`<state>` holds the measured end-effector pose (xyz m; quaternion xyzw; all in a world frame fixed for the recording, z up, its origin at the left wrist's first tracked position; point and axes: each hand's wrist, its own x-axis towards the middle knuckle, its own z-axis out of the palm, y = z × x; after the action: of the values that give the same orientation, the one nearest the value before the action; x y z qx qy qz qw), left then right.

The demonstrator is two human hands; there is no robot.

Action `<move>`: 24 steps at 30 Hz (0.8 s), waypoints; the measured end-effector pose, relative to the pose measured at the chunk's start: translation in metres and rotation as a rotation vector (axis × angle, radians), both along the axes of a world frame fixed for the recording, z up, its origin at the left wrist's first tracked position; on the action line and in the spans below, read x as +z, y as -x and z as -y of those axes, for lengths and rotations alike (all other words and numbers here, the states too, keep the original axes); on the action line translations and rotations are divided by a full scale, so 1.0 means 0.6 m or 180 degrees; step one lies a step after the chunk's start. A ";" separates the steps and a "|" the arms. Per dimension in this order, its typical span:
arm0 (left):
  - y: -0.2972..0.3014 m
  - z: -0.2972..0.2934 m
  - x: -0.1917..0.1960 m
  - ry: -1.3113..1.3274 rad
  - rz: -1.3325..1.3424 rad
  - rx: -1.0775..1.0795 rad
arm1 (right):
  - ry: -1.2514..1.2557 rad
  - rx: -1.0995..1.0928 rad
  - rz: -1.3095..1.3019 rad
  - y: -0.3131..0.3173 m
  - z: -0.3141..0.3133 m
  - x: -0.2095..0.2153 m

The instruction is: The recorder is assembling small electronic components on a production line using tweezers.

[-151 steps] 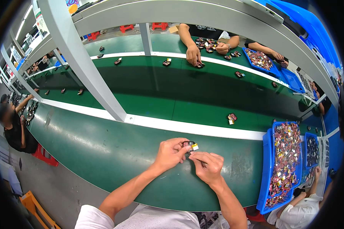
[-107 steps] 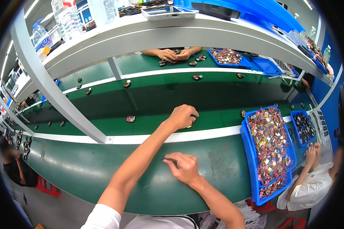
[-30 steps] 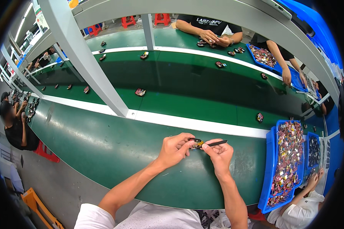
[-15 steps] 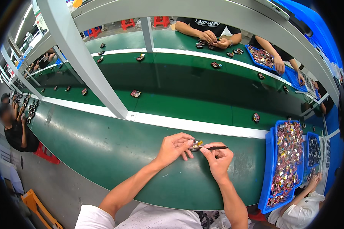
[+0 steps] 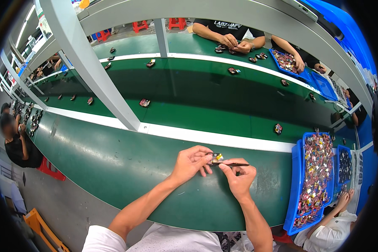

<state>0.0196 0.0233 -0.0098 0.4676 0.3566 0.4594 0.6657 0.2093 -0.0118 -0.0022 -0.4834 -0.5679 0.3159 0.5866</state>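
Note:
A small dark electronic assembly [image 5: 215,156] with a yellow patch is pinched between the thumb and fingers of my left hand [image 5: 191,164], just above the green bench. My right hand [image 5: 240,179] grips a slim black tool that looks like tweezers [image 5: 238,164]. It lies nearly level, its left end reaching the near edge of the assembly. Both hands are close together, and fine detail of the assembly is partly covered by my fingers.
To the right stands a blue bin [image 5: 297,185] heaped with small reddish parts, beside a smaller bin of dark pieces [image 5: 345,164]. Beyond a white rail [image 5: 206,135], units such as this one [image 5: 278,129] lie on the green conveyor belt [image 5: 189,113]. A grey post [image 5: 94,67] rises at left; co-workers sit around.
The units on the belt have shifted slightly left. My hands stay nearly in place, with the tool moved very slightly. Across the belt, a co-worker's hand has moved to the blue tray.

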 end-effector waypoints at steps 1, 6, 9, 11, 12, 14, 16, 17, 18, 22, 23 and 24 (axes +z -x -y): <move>0.000 0.000 0.000 0.0000 0.0002 -0.0003 | 0.0000 -0.0003 0.0002 0.000 0.000 0.001; 0.001 -0.001 0.002 0.0023 0.0025 -0.0036 | -0.0206 -0.0099 0.0256 0.002 0.000 -0.001; 0.003 -0.002 0.001 0.0034 0.0064 -0.0036 | -0.0300 -0.0096 0.0304 0.007 0.000 0.003; 0.003 -0.002 0.000 0.0030 0.0086 -0.0030 | -0.0340 -0.0111 0.0347 0.008 0.001 0.003; 0.003 -0.002 -0.001 0.0026 0.0106 -0.0024 | -0.0380 -0.0126 0.0389 0.008 0.002 0.003; 0.002 -0.002 -0.002 0.0021 0.0086 -0.0012 | -0.0357 -0.0136 0.0415 0.007 0.002 0.003; 0.001 0.000 -0.002 0.0014 0.0074 -0.0004 | -0.0335 -0.0151 0.0450 0.006 0.002 0.003; 0.000 0.001 -0.001 0.0008 0.0028 0.0029 | -0.0255 -0.0150 0.0433 0.005 0.002 0.003; -0.001 0.002 -0.001 0.0001 -0.0018 0.0062 | -0.0175 -0.0149 0.0416 0.004 0.002 0.003; -0.002 0.003 -0.003 -0.0003 -0.0012 0.0074 | -0.0198 -0.0150 0.0393 0.003 0.001 -0.001; -0.003 0.003 -0.003 0.0004 -0.0012 0.0081 | -0.0200 -0.0149 0.0394 0.003 0.001 0.000; -0.003 0.003 -0.003 0.0011 -0.0013 0.0087 | -0.0201 -0.0149 0.0395 0.003 0.001 0.000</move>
<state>0.0215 0.0215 -0.0118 0.4624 0.3650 0.4669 0.6595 0.2073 -0.0123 -0.0020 -0.4964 -0.6013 0.2535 0.5725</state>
